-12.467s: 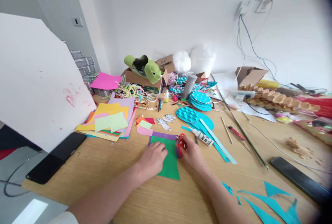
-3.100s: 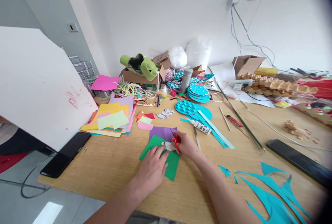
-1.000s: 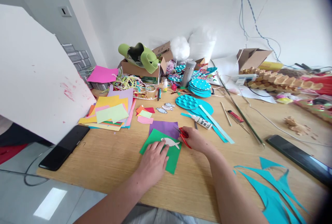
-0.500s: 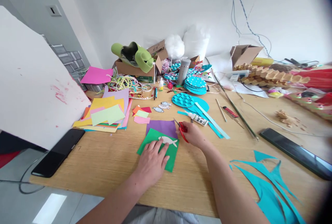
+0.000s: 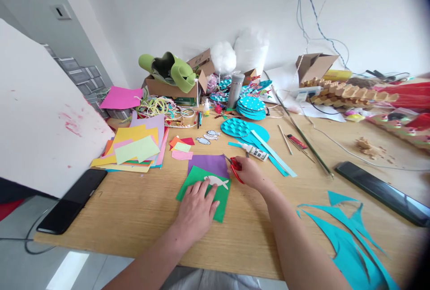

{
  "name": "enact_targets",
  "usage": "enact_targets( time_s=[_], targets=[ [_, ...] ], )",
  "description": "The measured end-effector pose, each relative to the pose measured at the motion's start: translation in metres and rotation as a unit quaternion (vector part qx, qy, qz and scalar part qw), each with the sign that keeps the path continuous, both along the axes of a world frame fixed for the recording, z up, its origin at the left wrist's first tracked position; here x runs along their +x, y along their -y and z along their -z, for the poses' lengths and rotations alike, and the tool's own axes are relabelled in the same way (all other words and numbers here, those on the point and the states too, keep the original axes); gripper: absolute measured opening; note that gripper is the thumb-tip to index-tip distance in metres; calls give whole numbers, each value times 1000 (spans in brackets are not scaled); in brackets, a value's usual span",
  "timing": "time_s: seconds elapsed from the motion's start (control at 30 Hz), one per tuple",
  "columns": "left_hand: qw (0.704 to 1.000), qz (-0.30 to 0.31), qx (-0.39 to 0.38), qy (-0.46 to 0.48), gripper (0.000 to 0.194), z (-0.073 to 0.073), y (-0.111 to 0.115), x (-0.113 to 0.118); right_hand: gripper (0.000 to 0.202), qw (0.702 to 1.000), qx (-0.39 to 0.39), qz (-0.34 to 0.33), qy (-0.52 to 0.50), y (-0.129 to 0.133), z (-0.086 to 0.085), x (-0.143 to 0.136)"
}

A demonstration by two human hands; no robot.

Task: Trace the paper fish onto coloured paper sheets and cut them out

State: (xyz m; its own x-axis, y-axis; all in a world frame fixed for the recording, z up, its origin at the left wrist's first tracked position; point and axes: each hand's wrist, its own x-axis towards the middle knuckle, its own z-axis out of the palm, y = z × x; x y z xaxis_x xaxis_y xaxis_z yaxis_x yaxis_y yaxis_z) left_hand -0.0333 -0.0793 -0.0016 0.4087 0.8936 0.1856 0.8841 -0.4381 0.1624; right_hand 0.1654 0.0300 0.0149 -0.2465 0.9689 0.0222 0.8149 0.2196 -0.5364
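My left hand (image 5: pixel 195 208) lies flat with fingers spread on a green sheet of paper (image 5: pixel 220 211). Its fingertips touch the lower edge of a white paper fish (image 5: pixel 216 181) lying on that sheet. Beneath the green sheet, a purple sheet (image 5: pixel 210 163) shows at the back. My right hand (image 5: pixel 251 172) is closed around the red handles of a pair of scissors (image 5: pixel 236 170), just right of the purple sheet. The scissor blades point away to the upper left. A white glue bottle (image 5: pixel 257 152) lies on its side behind that hand.
Small fish cutouts (image 5: pixel 208 137) and colored paper scraps (image 5: pixel 183 147) lie behind the sheets. A paper stack (image 5: pixel 134 147) and a black phone (image 5: pixel 72 200) are at left. Blue offcuts (image 5: pixel 349 240) and a dark glossy device (image 5: pixel 383 194) lie at right. A grey flask (image 5: pixel 236 91) stands at the back.
The view has shifted slightly. Both hands hold nearly the same places: the left on the green sheet, the right with the scissors.
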Motion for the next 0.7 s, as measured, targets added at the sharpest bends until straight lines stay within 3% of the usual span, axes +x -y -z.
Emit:
enact_targets(
  time_s=[0.13, 0.33, 0.7],
  targets=[
    [1000, 15, -12, -17, 47, -4, 1, -3, 11, 998, 34, 53, 31, -1, 2, 4],
    [995, 82, -49, -33, 94, -16, -9, -14, 20, 993, 49, 104, -22, -4, 5, 10],
    [997, 41, -41, -59, 93, -20, -11, 0, 19, 979, 109, 171, -36, -3, -5, 13]
  ],
)
